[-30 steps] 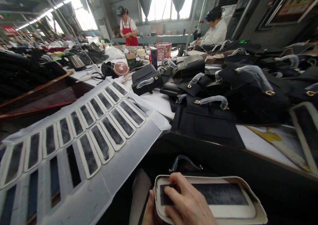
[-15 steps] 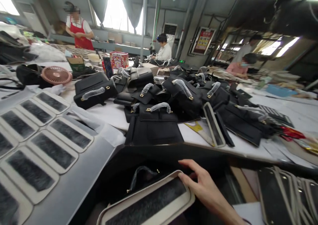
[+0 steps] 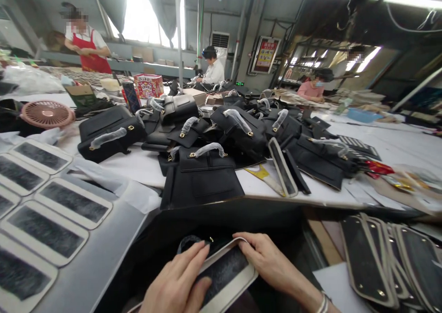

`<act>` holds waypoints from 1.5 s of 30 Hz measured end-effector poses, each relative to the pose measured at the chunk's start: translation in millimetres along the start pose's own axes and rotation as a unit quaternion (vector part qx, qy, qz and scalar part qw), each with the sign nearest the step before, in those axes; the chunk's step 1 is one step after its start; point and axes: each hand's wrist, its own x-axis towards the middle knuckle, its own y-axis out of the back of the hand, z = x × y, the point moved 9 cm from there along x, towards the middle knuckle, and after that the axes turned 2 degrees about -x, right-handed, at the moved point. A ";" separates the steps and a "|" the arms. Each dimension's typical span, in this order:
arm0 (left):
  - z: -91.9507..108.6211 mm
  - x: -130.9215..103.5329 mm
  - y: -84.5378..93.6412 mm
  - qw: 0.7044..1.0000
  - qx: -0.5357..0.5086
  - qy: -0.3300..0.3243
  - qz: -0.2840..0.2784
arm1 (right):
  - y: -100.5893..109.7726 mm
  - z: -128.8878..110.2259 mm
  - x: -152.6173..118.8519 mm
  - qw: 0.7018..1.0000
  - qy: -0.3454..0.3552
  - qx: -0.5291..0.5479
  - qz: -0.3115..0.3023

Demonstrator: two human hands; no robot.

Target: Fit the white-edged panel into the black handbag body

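Low in front of me is a long bag panel (image 3: pixel 230 268) with a pale rim, rounded corners and a dark, patchy middle. My right hand (image 3: pixel 264 260) grips its far right end, fingers over the pale rim and thumb on the near side. Across its left part lies my left hand (image 3: pixel 174 283), its fingers along the far edge and its thumb over the dark face. Behind the panel, partly hidden by my fingers, a film-wrapped bag handle (image 3: pixel 188 243) shows in the shadow.
Similar panels (image 3: pixel 72 200) lie in rows on a grey board to the left. More panels with metal studs (image 3: pixel 373 257) are stacked at right. Black handbags (image 3: pixel 207 179) crowd the white table (image 3: pixel 366 142) ahead. A pink fan (image 3: pixel 47 114) stands at left; several people work farther back.
My left hand has come into view and onto the panel's left part. My right hand keeps its hold on the right end. The whole view has shifted to the right.
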 end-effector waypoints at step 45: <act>23.8 112.8 -78.0 0.939 -0.228 -0.028 -0.256 | -12.8 19.3 -33.9 0.990 -0.083 0.071 0.086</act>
